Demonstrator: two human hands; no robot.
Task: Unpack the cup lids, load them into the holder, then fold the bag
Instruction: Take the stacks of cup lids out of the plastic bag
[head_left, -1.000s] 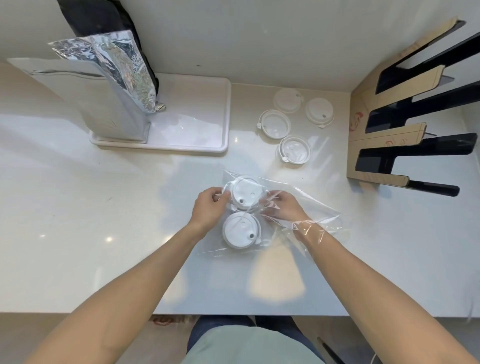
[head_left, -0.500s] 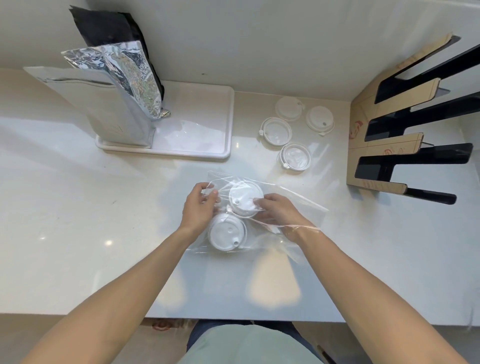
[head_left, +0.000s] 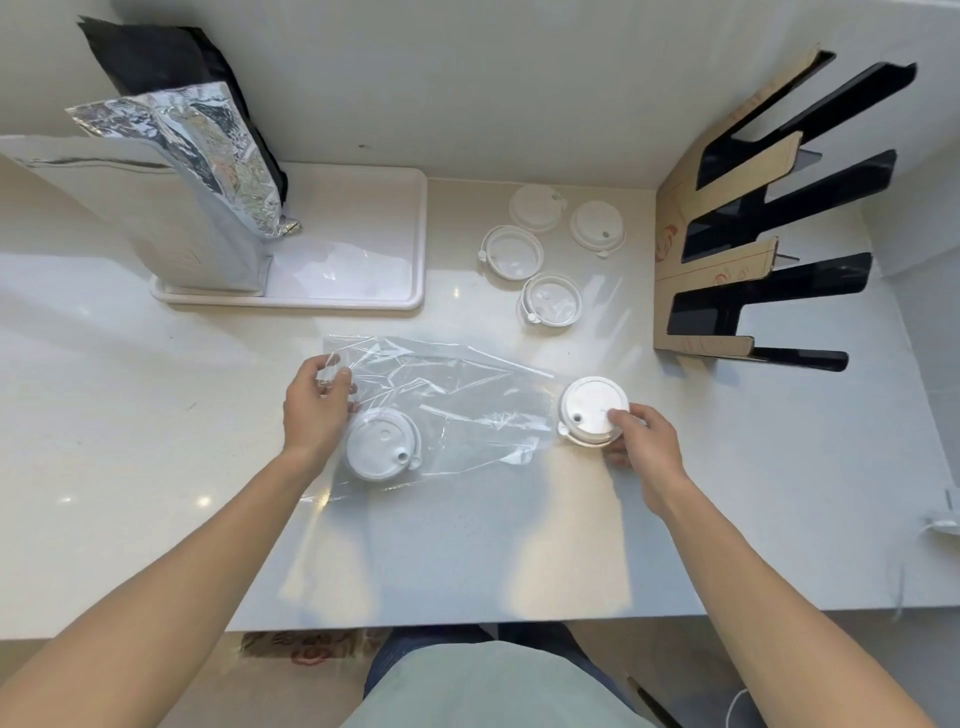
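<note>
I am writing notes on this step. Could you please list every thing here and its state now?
Clear bag: lying flat, left hand pinching its edge.
Lid in bag: still inside.
Held lid: out of the bag, gripped by right hand.
Four loose lids: on the counter.
Holder: no lids visible.

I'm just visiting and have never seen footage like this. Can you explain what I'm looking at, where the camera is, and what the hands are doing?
There is no machine here: a person wears a camera on the head, looking down at their own arms. The left hand pinches the clear plastic bag, which has one cup lid inside. The right hand holds another lid just outside the bag. Four more lids lie loose on the white counter near the black and cardboard holder. At the back, a white tray carries foil bags.
</note>
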